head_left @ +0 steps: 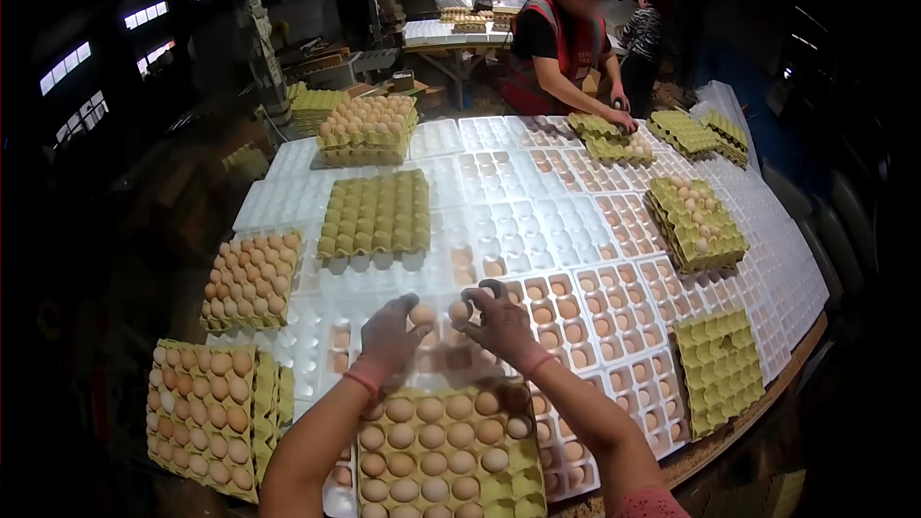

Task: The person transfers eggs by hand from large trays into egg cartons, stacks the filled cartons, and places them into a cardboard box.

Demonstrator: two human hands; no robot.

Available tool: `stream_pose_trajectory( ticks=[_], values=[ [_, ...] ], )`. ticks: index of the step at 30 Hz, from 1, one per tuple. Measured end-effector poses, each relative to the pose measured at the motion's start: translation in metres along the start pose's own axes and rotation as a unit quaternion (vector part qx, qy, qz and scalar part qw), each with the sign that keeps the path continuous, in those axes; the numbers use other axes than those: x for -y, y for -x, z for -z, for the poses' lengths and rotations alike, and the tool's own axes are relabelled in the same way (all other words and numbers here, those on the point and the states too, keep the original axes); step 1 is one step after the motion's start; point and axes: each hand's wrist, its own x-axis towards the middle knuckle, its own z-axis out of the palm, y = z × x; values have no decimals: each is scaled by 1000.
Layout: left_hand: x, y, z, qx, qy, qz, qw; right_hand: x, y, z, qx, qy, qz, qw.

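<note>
My left hand is closed on an egg between thumb and fingers, above the white foam trays. Close beside it, my right hand grips another egg. Each wrist has a pink band, and the fingertips look dark. Beneath my forearms lies a yellow-green egg flat, mostly filled with brown eggs; several cups at its right front are bare. White foam trays cover the table, many of those on the right with eggs in their pockets.
Stacked egg flats stand at the left front, mid left and back left. An eggless flat lies ahead; others are on the right. Across the table a person in a red vest handles a flat.
</note>
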Motion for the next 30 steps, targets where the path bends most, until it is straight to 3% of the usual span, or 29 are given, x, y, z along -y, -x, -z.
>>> stream_pose_trajectory(
  ticks=[2,4,6,7,9,10,12,13,14,16,17,18,20,21,24,25,27,29,30],
  values=[
    [33,-35,-27,33,-22,15,999,-23,-43,-48,102,107,-33,988],
    [61,-61,-47,131,-55,28,989,-71,-61,-97,157,154,18,975],
    [70,-72,-56,79,-6,45,996,-70,-68,-96,175,149,1,973],
    [74,-82,-62,6,42,29,999,-64,-76,-89,178,153,0,972],
    [70,-98,-62,-127,104,-2,986,-47,-94,-71,26,-92,-7,995],
    [77,-107,-70,-137,101,-6,985,-51,-104,-78,31,-90,-12,995],
    [88,-113,-83,-101,-57,-83,990,-67,-125,-98,101,-47,46,993],
    [93,-115,-85,-101,-57,-83,990,-73,-141,-107,208,-10,45,977],
    [99,-113,-87,-67,-65,-86,992,-79,-149,-116,208,-11,45,977],
    [104,-113,-85,-35,-73,-86,993,-60,-165,-109,-63,-92,-28,993],
    [105,-113,-80,-54,-33,-64,996,-47,-170,-101,-100,-172,-70,977],
    [104,-113,-77,-70,8,-42,997,-57,-176,-118,-99,-174,-72,977],
    [104,-110,-73,-64,23,-35,997,-89,-180,-161,-59,60,11,996],
    [102,-107,-68,-56,43,-29,997,-87,-169,-160,-66,94,90,989],
    [93,-88,-51,-82,40,-69,993,-103,-149,-162,-121,-17,140,983],
    [91,-78,-45,-69,65,-46,994,-63,-122,-110,-73,-154,30,985],
    [92,-59,-31,-49,108,-16,993,-32,-64,-37,45,-214,16,976],
    [81,-31,-26,-56,194,43,978,-16,-8,21,181,-219,43,958],
    [67,-12,-22,-62,263,62,961,-15,42,59,271,-104,118,950]
  ],
)
